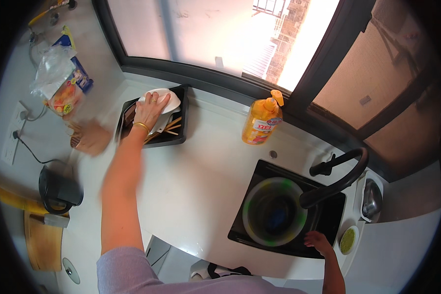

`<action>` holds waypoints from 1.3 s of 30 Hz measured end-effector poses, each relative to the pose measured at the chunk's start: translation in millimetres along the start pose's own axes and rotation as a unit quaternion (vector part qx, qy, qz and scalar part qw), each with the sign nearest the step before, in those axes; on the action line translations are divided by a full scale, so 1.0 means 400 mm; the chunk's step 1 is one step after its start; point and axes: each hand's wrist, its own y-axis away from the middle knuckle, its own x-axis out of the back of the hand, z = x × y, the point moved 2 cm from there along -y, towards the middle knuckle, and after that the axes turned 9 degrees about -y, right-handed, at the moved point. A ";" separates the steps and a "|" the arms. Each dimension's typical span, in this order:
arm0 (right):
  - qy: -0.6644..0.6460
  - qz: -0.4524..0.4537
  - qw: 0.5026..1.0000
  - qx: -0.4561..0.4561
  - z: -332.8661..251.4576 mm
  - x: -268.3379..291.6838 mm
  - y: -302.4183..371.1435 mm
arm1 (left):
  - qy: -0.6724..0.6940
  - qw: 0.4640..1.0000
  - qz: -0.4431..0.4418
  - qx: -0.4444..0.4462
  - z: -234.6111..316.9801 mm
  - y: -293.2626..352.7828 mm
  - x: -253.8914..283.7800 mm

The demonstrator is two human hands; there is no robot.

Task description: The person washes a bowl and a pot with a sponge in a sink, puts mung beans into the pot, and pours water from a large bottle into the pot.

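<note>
- Left hand (pixel 152 111): laid over the white bowl (pixel 170 101), fingers slightly spread on its surface; the thumb is unclear, so whether it pinches the bowl cannot be told.
- Bowl: in the black tray (pixel 183 115), toward its far edge; chopsticks (pixel 173 127) lie nearer the tray's right edge.
- Tray: near the far left corner of the counter (pixel 196 181).
- Right hand (pixel 319 243): over the sink (pixel 328 218), near its near right corner; whether its fingers are spread or pressed together cannot be told.
- Basin (pixel 250 210): round, inside the sink, toward its left edge.
- Soap bottle (pixel 261 125): upright by the counter's far edge.
</note>
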 end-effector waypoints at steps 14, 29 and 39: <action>-0.002 -0.021 0.998 -0.062 0.036 -0.049 -0.017 | 0.004 0.998 -0.034 -0.059 0.043 0.019 -0.097; 0.047 -0.087 0.995 -0.020 0.055 -0.075 -0.107 | 0.157 0.983 -0.049 -0.085 0.037 0.023 -0.092; 0.343 -0.090 0.912 0.206 0.086 -0.144 -0.354 | 0.203 0.976 0.010 -0.080 0.009 0.061 -0.018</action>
